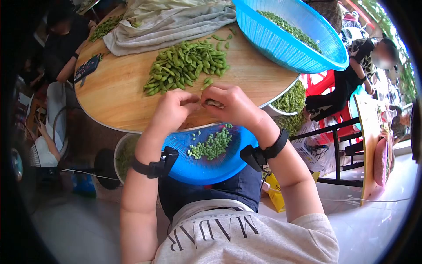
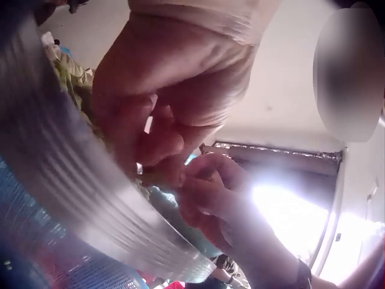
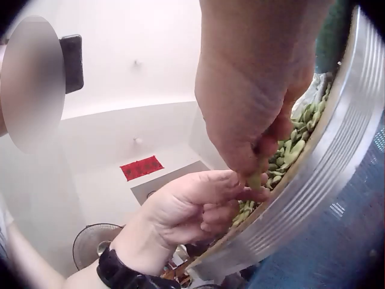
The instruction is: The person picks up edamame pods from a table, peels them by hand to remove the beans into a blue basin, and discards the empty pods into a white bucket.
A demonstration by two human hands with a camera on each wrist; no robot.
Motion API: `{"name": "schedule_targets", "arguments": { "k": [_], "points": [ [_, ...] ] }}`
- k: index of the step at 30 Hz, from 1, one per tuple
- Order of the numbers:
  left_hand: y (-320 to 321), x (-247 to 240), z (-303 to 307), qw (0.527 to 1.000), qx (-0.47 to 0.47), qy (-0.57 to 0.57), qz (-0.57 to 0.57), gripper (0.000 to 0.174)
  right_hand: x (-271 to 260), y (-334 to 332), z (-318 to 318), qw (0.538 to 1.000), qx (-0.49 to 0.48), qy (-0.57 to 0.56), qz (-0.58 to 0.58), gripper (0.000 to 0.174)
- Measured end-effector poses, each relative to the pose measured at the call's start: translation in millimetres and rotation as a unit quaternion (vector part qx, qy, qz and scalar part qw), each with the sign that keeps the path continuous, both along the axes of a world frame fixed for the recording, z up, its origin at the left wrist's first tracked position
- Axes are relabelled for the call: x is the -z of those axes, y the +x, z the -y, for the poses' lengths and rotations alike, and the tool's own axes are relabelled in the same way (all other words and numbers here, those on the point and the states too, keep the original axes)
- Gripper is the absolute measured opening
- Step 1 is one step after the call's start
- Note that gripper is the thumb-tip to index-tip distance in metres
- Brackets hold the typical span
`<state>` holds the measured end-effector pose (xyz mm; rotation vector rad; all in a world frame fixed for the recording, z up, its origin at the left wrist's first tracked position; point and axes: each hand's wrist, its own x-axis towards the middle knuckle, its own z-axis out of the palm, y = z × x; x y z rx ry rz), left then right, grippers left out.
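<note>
Both hands meet over the near edge of a round wooden table [image 1: 114, 97]. My right hand [image 1: 231, 103] curls its fingers round a soybean pod [image 3: 255, 181]. From the other side, the thumb and fingertips of my left hand [image 1: 172, 110] pinch at the same pod. In the head view the fingers mostly hide it, and a brownish-green piece of pod shows in the right hand's curl. Just beyond the hands lies a heap of green soybean pods [image 1: 189, 66]. Below them, a blue plastic basket [image 1: 206, 179] on the lap holds loose shelled beans [image 1: 211, 147].
A larger light-blue basket [image 1: 303, 65] of green beans stands at the table's far right. Grey cloth [image 1: 171, 26] lies across the back. A tub of pods [image 1: 290, 99] sits below the table's right edge. Other people sit at left and right.
</note>
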<state>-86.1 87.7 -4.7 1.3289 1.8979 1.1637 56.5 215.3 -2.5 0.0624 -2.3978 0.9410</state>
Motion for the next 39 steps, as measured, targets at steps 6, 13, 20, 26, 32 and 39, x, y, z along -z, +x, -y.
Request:
{"name": "schedule_targets", "arguments": {
  "k": [6, 13, 20, 26, 32, 39],
  "points": [
    [14, -22, 8, 0.976, 0.049, -0.104, 0.187, 0.016, -5, 18, 4, 0.996, -0.011, -0.085, 0.019, 0.015],
    [49, -12, 44, 0.925, -0.007, 0.009, 0.379, 0.025, -13, 54, 32, 0.916, 0.049, -0.398, 0.027, 0.016],
    [80, -17, 66, 0.973, -0.066, 0.013, 0.221, 0.020, 1, 68, 55, 0.799, -0.063, -0.571, 0.179, 0.044],
    [85, -20, 73, 0.993, -0.075, 0.094, -0.012, 0.016, 0, 60, 64, 0.798, -0.084, -0.565, 0.190, 0.037],
    [86, -23, 75, 0.987, -0.087, 0.123, -0.056, 0.016, -10, 56, 65, 0.777, -0.093, -0.588, 0.203, 0.032],
    [86, -23, 77, 0.991, -0.082, 0.093, -0.059, 0.019, -7, 56, 66, 0.787, -0.098, -0.581, 0.184, 0.034]
  ]
}}
